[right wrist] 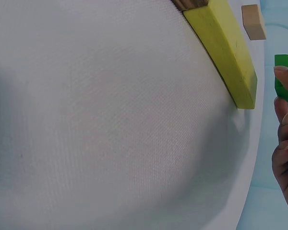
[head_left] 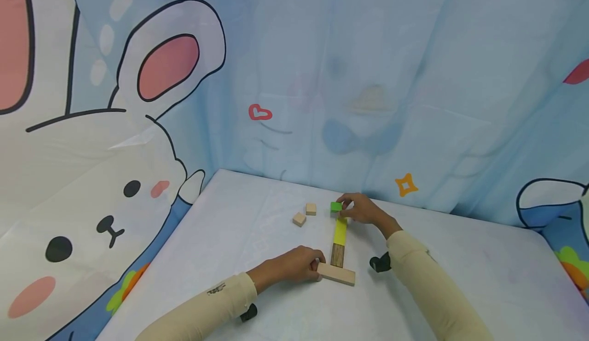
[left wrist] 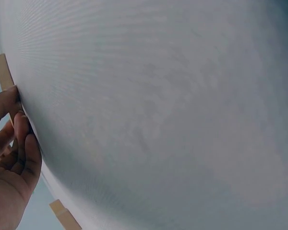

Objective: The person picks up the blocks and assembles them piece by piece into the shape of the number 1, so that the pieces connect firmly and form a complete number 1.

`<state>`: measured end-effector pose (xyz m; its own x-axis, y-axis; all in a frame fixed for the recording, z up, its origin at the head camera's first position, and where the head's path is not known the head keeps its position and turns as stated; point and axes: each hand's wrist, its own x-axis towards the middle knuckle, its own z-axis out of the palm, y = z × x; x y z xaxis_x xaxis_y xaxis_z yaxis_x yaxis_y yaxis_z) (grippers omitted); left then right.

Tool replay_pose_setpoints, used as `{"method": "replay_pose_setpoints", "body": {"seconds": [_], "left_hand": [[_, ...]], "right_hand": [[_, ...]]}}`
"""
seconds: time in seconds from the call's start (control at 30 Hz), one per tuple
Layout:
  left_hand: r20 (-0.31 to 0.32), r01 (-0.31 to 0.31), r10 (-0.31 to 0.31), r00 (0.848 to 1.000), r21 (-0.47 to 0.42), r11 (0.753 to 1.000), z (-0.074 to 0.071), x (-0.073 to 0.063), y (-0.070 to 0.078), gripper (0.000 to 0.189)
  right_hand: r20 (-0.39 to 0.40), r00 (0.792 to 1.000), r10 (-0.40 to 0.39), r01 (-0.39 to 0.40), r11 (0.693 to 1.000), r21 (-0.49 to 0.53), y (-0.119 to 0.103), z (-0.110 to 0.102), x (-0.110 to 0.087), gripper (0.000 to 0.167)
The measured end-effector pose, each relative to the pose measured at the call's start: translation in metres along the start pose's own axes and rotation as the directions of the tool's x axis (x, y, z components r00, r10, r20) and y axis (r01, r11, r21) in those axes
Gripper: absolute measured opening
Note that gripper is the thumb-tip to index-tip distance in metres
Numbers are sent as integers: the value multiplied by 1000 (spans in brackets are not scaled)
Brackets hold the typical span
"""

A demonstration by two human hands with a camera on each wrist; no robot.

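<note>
Here the right grip [head_left: 360,209] pinches a green block [head_left: 336,206], the left grip [head_left: 300,264] a plank [head_left: 338,274]; only the head view shows both.

on a white table [head_left: 257,218], the left hand [head_left: 300,264] grips a pale plank [head_left: 338,274] beside a lined-up brown block [head_left: 337,255] and yellow block [head_left: 340,232], while the right hand [head_left: 362,209] pinches a green block [head_left: 336,206] near two wooden cubes [head_left: 311,209]

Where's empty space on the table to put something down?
The table is bare left of the two pale blocks and right of the right sleeve. The middle's crowded: the right hand holds the green block near the yellow block and brown block, and the left hand grips the plank.
</note>
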<state>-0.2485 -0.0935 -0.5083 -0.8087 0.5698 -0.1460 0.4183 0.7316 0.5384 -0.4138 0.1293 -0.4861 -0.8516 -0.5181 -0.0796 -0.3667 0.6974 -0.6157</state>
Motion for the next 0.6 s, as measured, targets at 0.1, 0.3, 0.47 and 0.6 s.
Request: {"method": "replay_pose_setpoints", "body": {"seconds": [0.1,0.3,0.47,0.6], "left_hand": [[2,-2,2,1000,-4,1000,0,-1,1,32],[4,-4,4,1000,-7,1000,0,0,1,32],[-6,-9,9,1000,8,1000,2,1,-2,32],[-4,-6,6,1000,2,1000,2,1,-3,32]], "right_hand": [[1,1000,11,-11,1000,-8,2,-1,-2,40],[-6,1000,15,-15,1000,-9,3,-4,-6,40],[-21,1000,9,-9,1000,-16,4,-4,-9,41],[-24,1000,17,-17,1000,-26,5,-3,-9,43]]}}
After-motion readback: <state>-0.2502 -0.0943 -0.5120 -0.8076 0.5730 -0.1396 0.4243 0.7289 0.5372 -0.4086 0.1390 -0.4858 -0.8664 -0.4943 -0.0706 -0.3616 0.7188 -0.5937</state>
